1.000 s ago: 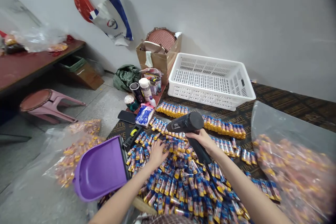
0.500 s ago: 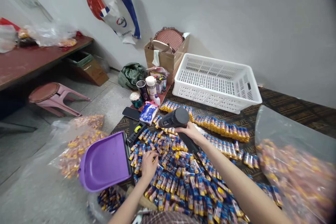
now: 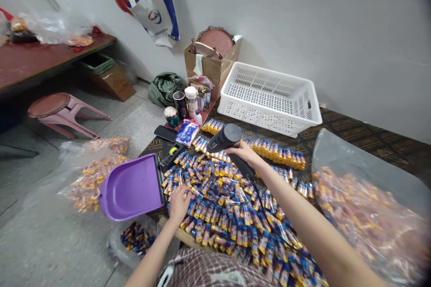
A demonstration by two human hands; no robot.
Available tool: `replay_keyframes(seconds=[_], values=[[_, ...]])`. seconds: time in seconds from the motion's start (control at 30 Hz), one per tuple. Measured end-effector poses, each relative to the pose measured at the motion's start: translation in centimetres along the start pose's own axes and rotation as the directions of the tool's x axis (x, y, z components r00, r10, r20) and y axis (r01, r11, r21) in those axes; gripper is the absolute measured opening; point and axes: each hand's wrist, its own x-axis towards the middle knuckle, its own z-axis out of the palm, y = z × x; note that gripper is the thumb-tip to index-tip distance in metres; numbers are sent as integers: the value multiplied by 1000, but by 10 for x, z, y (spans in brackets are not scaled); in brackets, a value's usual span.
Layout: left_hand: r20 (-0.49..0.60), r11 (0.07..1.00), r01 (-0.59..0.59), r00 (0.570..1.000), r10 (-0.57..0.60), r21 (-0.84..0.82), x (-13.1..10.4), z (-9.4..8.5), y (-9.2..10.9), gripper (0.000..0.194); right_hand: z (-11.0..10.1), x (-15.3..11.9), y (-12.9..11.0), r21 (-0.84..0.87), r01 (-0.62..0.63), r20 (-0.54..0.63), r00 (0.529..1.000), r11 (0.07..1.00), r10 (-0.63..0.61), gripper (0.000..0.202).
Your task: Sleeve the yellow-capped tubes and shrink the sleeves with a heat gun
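My right hand is wrapped round the handle of a black hair dryer, held above the table with its round end toward the upper right. Its cord runs down beside my forearm. Beneath it spreads a heap of small tubes with blue and yellow ends and printed wraps. My left hand rests at the heap's left edge, its fingers curled down among the tubes. Whatever those fingers may pinch is hidden. A purple dustpan lies just left of that hand.
Stacked rows of tubes stand behind the heap, before a white plastic crate. A clear bag of tubes lies at right; another bag is on the left. A phone, cups and a tape dispenser sit at the table's left edge.
The view has shifted, so most things sit a little higher and further left. My right hand still grips the hair dryer, and my left hand stays by the heap's left edge.
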Motion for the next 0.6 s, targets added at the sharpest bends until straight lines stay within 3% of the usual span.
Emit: replay_keyframes(seconds=[0.27, 0.43, 0.6], values=[[15, 999, 44, 999, -44, 4, -57, -1, 13, 19, -69, -66, 29, -10, -51, -120, 992, 999, 50, 19], [21, 1000, 19, 1000, -19, 0, -83, 11, 30, 21, -110, -109, 54, 26, -60, -189, 980, 998, 64, 19], [53, 1000, -28, 998, 27, 6, -107, 30, 58, 22, -146, -173, 69, 73, -30, -269, 962, 997, 49, 21]])
